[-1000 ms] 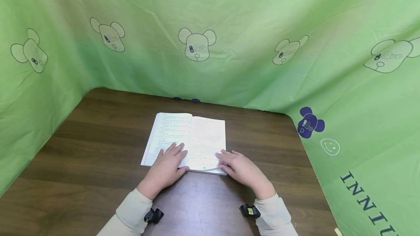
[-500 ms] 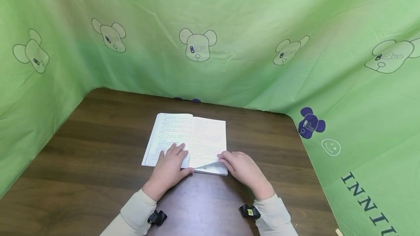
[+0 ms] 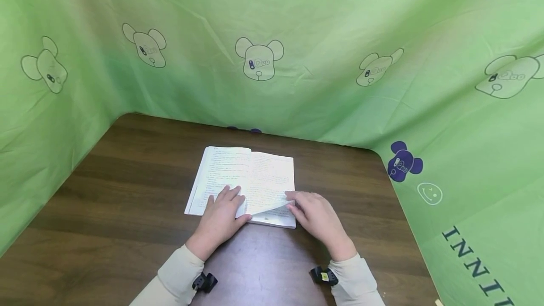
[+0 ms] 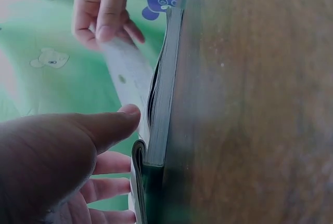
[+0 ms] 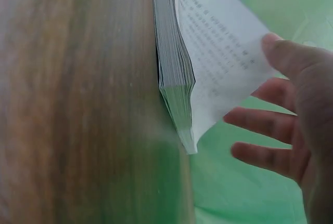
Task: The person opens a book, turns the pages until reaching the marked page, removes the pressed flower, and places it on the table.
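- Here's the thick white paperback book with printed pages (image 3: 229, 166), spread wide on the dark brown wood-grain table (image 3: 127, 178), just in front of me, its bottom edge towards my body.
- My right hand (image 3: 314, 214) has hold of one thin white printed page (image 5: 221, 52), pinched between thumb and forefinger near its lower right corner; the other fingers stand apart behind it.
- That corner is up off the stack, the page slanting away from the spine, and below it shows the next sheet, text and all.
- Seen from my right wrist, small dark print covers the raised face, with a green oval mark near one edge.
- My left hand (image 3: 223, 216) grips nothing: fingers fanned out and resting on the left-hand page, thumb reaching across to the bottom of the spine.
- White sleeves (image 3: 178, 270) cover both my forearms, and a small black wrist device (image 3: 324, 275) sits at each cuff.
- Round the table hangs a green cloth curtain (image 3: 191, 93), printed with pale outlined bear heads (image 3: 259, 63).
- Over to the right, a solid purple bear head (image 3: 404, 162) sits above a white outlined smiley (image 3: 429, 193) and dark capital letters (image 3: 472, 259).
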A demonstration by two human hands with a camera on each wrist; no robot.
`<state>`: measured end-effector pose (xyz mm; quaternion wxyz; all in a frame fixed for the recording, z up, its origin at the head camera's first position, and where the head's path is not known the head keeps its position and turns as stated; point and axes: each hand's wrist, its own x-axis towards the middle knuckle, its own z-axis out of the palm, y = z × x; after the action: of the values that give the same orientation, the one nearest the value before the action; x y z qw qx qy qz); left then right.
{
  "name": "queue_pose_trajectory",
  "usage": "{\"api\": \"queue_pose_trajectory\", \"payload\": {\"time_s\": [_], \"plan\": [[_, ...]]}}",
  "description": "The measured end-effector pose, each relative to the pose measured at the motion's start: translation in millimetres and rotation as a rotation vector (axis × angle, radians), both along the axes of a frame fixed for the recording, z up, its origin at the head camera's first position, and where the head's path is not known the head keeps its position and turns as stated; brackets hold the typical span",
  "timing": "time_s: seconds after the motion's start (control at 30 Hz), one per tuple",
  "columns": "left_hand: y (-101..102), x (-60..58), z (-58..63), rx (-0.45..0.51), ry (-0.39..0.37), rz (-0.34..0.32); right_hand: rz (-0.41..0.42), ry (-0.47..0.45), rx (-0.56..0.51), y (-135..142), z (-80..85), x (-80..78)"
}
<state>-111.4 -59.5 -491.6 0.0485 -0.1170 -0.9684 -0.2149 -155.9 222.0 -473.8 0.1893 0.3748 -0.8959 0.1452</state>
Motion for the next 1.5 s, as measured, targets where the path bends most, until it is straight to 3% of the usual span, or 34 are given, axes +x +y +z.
{"api": "queue_pose_trajectory", "payload": {"time_s": [0.17,0.33,0.43,0.6,0.77,1.03,1.3,1.5], "plan": [[0.3,0.5,0.4,0.002,-0.002,0.003,-0.05,0.056,-0.111,2.4,1.1,-1.1],[0.3,0.8,1.4,0.012,-0.003,0.016,-0.11,0.03,-0.152,2.3,1.9,-1.5],[0.3,0.8,1.4,0.018,-0.005,0.024,-0.088,-0.015,-0.1,1.9,0.5,-2.0],[0.1,-0.7,0.7,0.073,0.004,0.051,0.061,-0.197,0.042,1.8,-2.5,-0.5],[-1.6,-3.3,-0.7,0.131,0.088,0.067,0.119,-0.374,0.125,2.8,-5.0,3.4],[-4.3,-3.5,-1.0,0.09,0.218,0.073,0.114,-0.403,0.13,1.7,-3.2,4.1],[-5.2,-2.0,0.6,-0.007,0.291,0.085,0.104,-0.433,0.129,3.8,-5.1,4.1],[-8.0,-3.8,0.9,-0.031,0.311,0.037,0.099,-0.44,0.127,4.1,-6.0,2.9]]}}
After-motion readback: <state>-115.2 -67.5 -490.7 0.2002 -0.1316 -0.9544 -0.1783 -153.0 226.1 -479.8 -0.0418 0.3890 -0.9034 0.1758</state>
